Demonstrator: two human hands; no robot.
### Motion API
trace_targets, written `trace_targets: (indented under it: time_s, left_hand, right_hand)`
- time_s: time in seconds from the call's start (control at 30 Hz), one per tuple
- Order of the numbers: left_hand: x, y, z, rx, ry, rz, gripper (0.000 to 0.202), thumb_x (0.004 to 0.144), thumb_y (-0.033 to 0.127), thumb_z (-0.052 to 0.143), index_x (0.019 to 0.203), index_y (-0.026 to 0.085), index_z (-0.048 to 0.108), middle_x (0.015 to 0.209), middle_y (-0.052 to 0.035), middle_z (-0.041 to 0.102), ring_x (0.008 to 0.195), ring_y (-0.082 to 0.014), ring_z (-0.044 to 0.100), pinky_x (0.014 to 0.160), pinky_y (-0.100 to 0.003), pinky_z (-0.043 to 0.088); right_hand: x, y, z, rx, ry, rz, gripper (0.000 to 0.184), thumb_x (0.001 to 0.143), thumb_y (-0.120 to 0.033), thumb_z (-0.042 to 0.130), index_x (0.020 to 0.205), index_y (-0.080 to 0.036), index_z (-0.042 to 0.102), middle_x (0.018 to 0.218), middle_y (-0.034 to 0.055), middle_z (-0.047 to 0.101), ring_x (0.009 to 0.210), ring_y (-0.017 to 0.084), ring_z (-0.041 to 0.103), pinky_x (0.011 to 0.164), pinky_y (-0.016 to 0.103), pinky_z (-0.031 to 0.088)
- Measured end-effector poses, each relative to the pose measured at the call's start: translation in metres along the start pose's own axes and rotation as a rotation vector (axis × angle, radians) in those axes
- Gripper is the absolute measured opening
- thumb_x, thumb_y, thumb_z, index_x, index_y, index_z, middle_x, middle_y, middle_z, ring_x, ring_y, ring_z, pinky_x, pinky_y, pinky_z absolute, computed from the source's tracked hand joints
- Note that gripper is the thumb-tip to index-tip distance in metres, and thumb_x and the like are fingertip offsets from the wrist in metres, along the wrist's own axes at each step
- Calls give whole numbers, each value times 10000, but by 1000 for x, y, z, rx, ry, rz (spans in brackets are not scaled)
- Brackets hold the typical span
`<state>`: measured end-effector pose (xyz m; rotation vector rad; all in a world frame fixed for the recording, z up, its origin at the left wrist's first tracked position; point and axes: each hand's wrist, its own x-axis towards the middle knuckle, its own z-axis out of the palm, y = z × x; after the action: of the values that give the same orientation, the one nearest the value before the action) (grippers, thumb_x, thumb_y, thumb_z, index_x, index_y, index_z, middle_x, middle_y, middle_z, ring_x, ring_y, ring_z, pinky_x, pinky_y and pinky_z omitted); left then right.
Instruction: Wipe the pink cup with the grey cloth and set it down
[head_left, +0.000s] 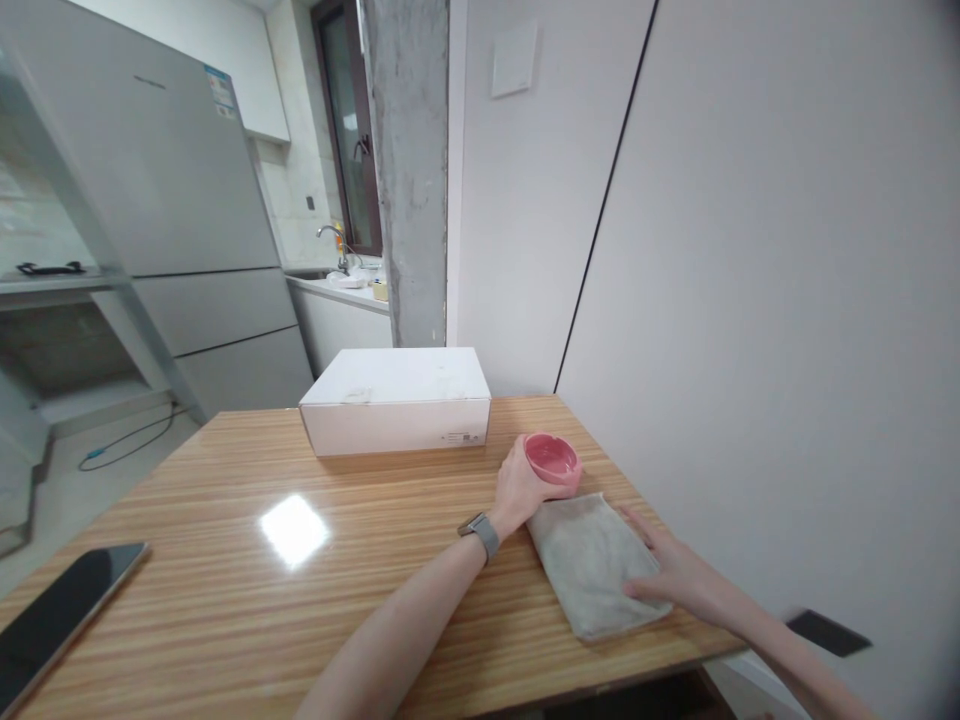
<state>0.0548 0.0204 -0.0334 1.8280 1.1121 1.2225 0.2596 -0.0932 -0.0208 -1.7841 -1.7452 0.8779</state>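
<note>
My left hand [519, 487], with a grey-banded watch on the wrist, is wrapped round the left side of a pink ashtray [553, 458]. The ashtray is round, with small dips in its rim, and sits upright near the table's right edge. Just in front of it a folded grey cloth [589, 565] lies flat. At the cloth's right edge is my right hand [671, 570], its thumb on top and its fingers along the edge, gripping it loosely. The undersides of those fingers are hidden.
A white box [397, 400] lies at the back of the wood-grain table [225, 600]. A black phone [64, 620] rests at the front left. A white wall [750, 300] runs close along the right side. Beyond the table stand a fridge [202, 200] and a sink counter [345, 305].
</note>
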Motion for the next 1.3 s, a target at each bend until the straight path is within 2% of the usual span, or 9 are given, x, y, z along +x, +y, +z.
trace_targets:
  time_s: [0.17, 0.27, 0.33, 0.4, 0.47, 0.6, 0.83, 1.0, 1.3]
  left_hand:
    - [1, -9, 7, -7, -22, -17, 845, 498, 479, 819, 1206, 230, 431, 1141, -66, 593, 1052, -243, 563, 874, -339, 414]
    - [2, -10, 7, -4, -40, -54, 1079, 431, 478, 845, 1328, 165, 333, 1301, -156, 489, 1219, -307, 447, 994, -391, 346]
    - [0, -6, -1, 23, -61, -45, 1168, 414, 511, 842, 1365, 109, 294, 1386, -213, 387, 1301, -346, 340, 1053, -414, 289]
    - [-6, 1, -19, 79, -130, 49, 1035, 525, 526, 794, 1359, 122, 333, 1405, -192, 377, 1318, -328, 317, 1070, -407, 279]
    - [-18, 9, -44, 141, -215, 162, 732, 689, 465, 704, 1304, 178, 430, 1330, -131, 484, 1249, -274, 418, 1034, -381, 339]
    - [-60, 16, -103, 260, -265, 179, 270, 837, 325, 555, 1079, 212, 598, 1083, -70, 634, 1007, -218, 580, 898, -356, 441]
    - [-144, -3, -169, 882, -188, -58, 218, 906, 208, 403, 789, 191, 587, 792, -45, 663, 756, -188, 623, 663, -279, 435]
    - [-171, -18, -179, 980, -129, -147, 260, 922, 222, 359, 767, 207, 567, 737, -23, 677, 677, -176, 642, 580, -257, 383]
    - [-176, -23, -178, 924, -87, -125, 243, 911, 240, 391, 718, 218, 538, 702, 0, 653, 650, -169, 622, 566, -265, 345]
  right_hand:
    - [-4, -4, 0, -203, 51, -60, 801, 560, -239, 634, 1337, -174, 453, 1229, 100, 601, 1102, 278, 577, 920, 350, 434]
    - [-8, -9, -1, -418, 157, -62, 684, 661, -266, 596, 1326, -184, 459, 1202, 106, 612, 1066, 288, 595, 893, 383, 449]
    - [-11, -16, 2, -547, 290, -49, 563, 753, -320, 548, 1293, -175, 487, 1162, 128, 620, 1009, 310, 614, 842, 423, 466]
    - [-12, -30, 12, -575, 404, -92, 444, 831, -360, 484, 1235, -181, 525, 1144, 131, 620, 986, 306, 617, 824, 430, 464]
    - [-12, -48, 30, -493, 424, -195, 346, 880, -366, 440, 1162, -201, 555, 1107, 107, 635, 972, 266, 618, 831, 396, 458]
    - [-13, -91, 85, -303, 182, -410, 216, 927, -278, 386, 866, -216, 583, 856, 37, 657, 788, 179, 623, 727, 294, 454]
    - [-13, -139, 184, -331, 156, -456, 181, 906, -180, 433, 745, -209, 511, 720, 4, 611, 653, 162, 586, 593, 254, 375]
    - [-10, -143, 216, -397, 300, -494, 182, 883, -172, 460, 711, -215, 500, 696, 8, 606, 653, 178, 579, 612, 272, 364]
    - [-13, -138, 216, -361, 312, -548, 185, 896, -180, 447, 717, -221, 469, 708, 3, 581, 669, 170, 563, 617, 266, 377]
